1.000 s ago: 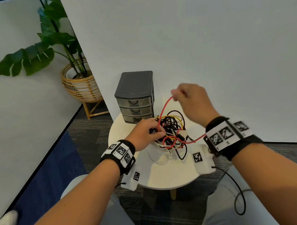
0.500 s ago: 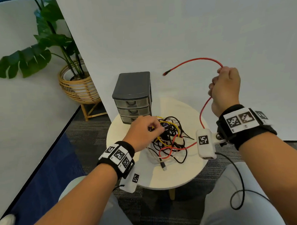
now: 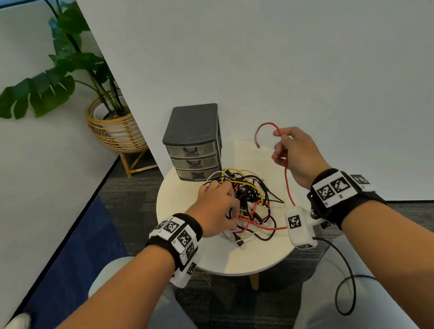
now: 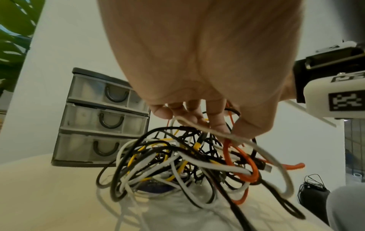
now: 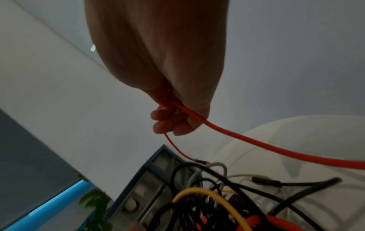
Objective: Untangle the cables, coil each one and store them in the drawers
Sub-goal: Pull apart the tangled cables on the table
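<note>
Here right hand [image 3: 296, 158] grip clamps red cable [image 3: 287, 183] — left hand [image 3: 216, 209] clutches tangle [image 3: 249, 195].

Right hand [image 3: 299, 158] holds thin red cable [image 3: 287, 186] up, left hand [image 3: 216, 209] grips tangled multicoloured cables [image 3: 249, 195] on round white bench [image 3: 215, 259] beside grey three-drawer plastic unit [image 3: 194, 143].

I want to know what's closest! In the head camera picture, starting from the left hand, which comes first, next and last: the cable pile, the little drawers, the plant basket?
1. Cable pile: under the left hand.
2. Drawers: behind the pile.
3. Plant basket: on the floor, far left.
</note>
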The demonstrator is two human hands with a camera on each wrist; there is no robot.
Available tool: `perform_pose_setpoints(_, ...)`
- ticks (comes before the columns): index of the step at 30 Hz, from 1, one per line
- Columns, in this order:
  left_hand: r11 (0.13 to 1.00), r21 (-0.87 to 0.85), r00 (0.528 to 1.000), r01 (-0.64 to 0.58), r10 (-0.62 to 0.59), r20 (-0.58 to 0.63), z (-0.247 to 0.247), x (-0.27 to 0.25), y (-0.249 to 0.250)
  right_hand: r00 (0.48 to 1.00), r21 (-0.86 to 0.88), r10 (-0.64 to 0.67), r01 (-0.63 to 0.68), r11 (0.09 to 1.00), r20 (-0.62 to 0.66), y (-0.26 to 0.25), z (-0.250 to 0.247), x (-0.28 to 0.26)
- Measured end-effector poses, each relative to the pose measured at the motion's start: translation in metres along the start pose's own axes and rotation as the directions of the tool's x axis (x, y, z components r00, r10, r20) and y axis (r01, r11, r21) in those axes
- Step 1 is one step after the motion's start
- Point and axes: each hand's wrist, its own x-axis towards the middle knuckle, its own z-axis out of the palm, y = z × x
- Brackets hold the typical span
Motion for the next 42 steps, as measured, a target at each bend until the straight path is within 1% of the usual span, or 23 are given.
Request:
perform_pose_setpoints(3, 0.996, -0.085, 0.999, -0.027, 0.026, -0.023, -0.006, 0.0, -0.001, 0.996, -0.025, 0.003, -0.001, 1.0, 0.092, 0.001, 0.016, 0.0)
perform_pose_setpoints(5, 0.99, -0.131, 0.998, -0.044, 0.038, -0.047, -0.011, 0.0, -0.001, 0.985, -0.144, 0.03, -0.005, 0.99, 0.172, 0.006, 0.026, -0.001)
perform_pose_setpoints(6, 0.984, -0.172, 0.997, -0.048, 0.037, -0.065, -0.013, -0.001, -0.001, 0.976, -0.242, 0.047, 0.006, 0.97, 0.214, 0.009, 0.029, -0.002)
perform_pose_setpoints(7, 0.973, -0.227, 0.996, -0.047, 0.029, -0.082, -0.014, -0.002, -0.002, 0.966, -0.368, 0.06, 0.037, 0.929, 0.25, 0.011, 0.031, -0.002)
perform_pose_setpoints(9, 0.943, -0.332, 0.994, -0.034, -0.003, -0.109, -0.018, -0.004, -0.004, 0.96, -0.613, 0.039, 0.146, 0.776, 0.277, 0.015, 0.03, 0.0)
perform_pose_setpoints(11, 0.909, -0.417, 0.991, -0.016, -0.039, -0.124, -0.02, -0.006, -0.006, 0.964, -0.721, -0.035, 0.22, 0.657, 0.262, 0.016, 0.024, -0.002)
perform_pose_setpoints(13, 0.874, -0.485, 0.987, -0.009, -0.069, -0.143, -0.021, -0.009, -0.007, 0.954, -0.73, -0.163, 0.299, 0.615, 0.254, 0.014, 0.017, -0.007)
perform_pose_setpoints(16, 0.824, -0.567, 0.983, 0.006, -0.109, -0.147, -0.021, -0.009, -0.009, 0.879, -0.639, -0.344, 0.477, 0.603, 0.331, 0.004, 0.006, -0.023)
perform_pose_setpoints(18, 0.803, -0.596, 0.982, 0.02, -0.128, -0.139, -0.02, -0.007, -0.007, 0.829, -0.576, -0.403, 0.56, 0.596, 0.389, -0.004, 0.0, -0.036)
perform_pose_setpoints(19, 0.798, -0.602, 0.981, 0.024, -0.134, -0.137, -0.021, -0.006, -0.006, 0.808, -0.555, -0.406, 0.589, 0.588, 0.428, -0.008, -0.003, -0.042)
perform_pose_setpoints(21, 0.79, -0.613, 0.979, 0.032, -0.148, -0.14, -0.023, -0.005, -0.003, 0.767, -0.524, -0.332, 0.625, 0.578, 0.548, -0.014, -0.006, -0.051)
perform_pose_setpoints(23, 0.775, -0.63, 0.974, 0.047, -0.175, -0.143, -0.025, -0.005, -0.001, 0.701, -0.526, -0.167, 0.65, 0.549, 0.693, -0.017, -0.004, -0.058)
perform_pose_setpoints(25, 0.748, -0.66, 0.968, 0.066, -0.207, -0.139, -0.028, -0.005, -0.001, 0.623, -0.54, -0.056, 0.717, 0.441, 0.78, -0.017, 0.004, -0.063)
perform_pose_setpoints(26, 0.727, -0.683, 0.966, 0.072, -0.222, -0.135, -0.029, -0.004, -0.001, 0.602, -0.546, -0.035, 0.747, 0.379, 0.798, -0.016, 0.009, -0.065)
perform_pose_setpoints(28, 0.684, -0.725, 0.959, 0.078, -0.25, -0.133, -0.031, -0.004, -0.001, 0.586, -0.564, -0.018, 0.788, 0.246, 0.81, -0.011, 0.019, -0.067)
perform_pose_setpoints(30, 0.653, -0.752, 0.955, 0.091, -0.272, -0.121, -0.033, -0.003, -0.001, 0.596, -0.59, -0.023, 0.799, 0.117, 0.803, 0.0, 0.028, -0.064)
perform_pose_setpoints(32, 0.648, -0.755, 0.955, 0.097, -0.275, -0.113, -0.035, -0.003, -0.001, 0.616, -0.615, -0.052, 0.787, 0.044, 0.786, 0.011, 0.033, -0.06)
perform_pose_setpoints(34, 0.646, -0.759, 0.956, 0.079, -0.265, -0.127, -0.037, -0.005, -0.001, 0.609, -0.607, -0.088, 0.793, 0.051, 0.789, 0.018, 0.033, -0.056)
perform_pose_setpoints(35, 0.643, -0.764, 0.957, 0.051, -0.252, -0.147, -0.037, -0.006, -0.002, 0.596, -0.588, -0.109, 0.802, 0.101, 0.795, 0.02, 0.032, -0.055)
perform_pose_setpoints(37, 0.659, -0.752, 0.961, -0.03, -0.189, -0.203, -0.036, -0.008, -0.003, 0.589, -0.529, -0.211, 0.801, 0.28, 0.78, 0.019, 0.026, -0.053)
perform_pose_setpoints(38, 0.691, -0.72, 0.965, -0.058, -0.145, -0.217, -0.035, -0.009, -0.004, 0.609, -0.501, -0.285, 0.782, 0.371, 0.74, 0.019, 0.023, -0.053)
perform_pose_setpoints(40, 0.774, -0.63, 0.972, -0.066, -0.094, -0.217, -0.033, -0.007, -0.006, 0.689, -0.47, -0.405, 0.714, 0.518, 0.601, 0.02, 0.018, -0.05)
perform_pose_setpoints(42, 0.843, -0.537, 0.965, -0.028, -0.117, -0.234, -0.03, -0.004, -0.01, 0.764, -0.447, -0.45, 0.639, 0.626, 0.463, 0.02, 0.015, -0.048)
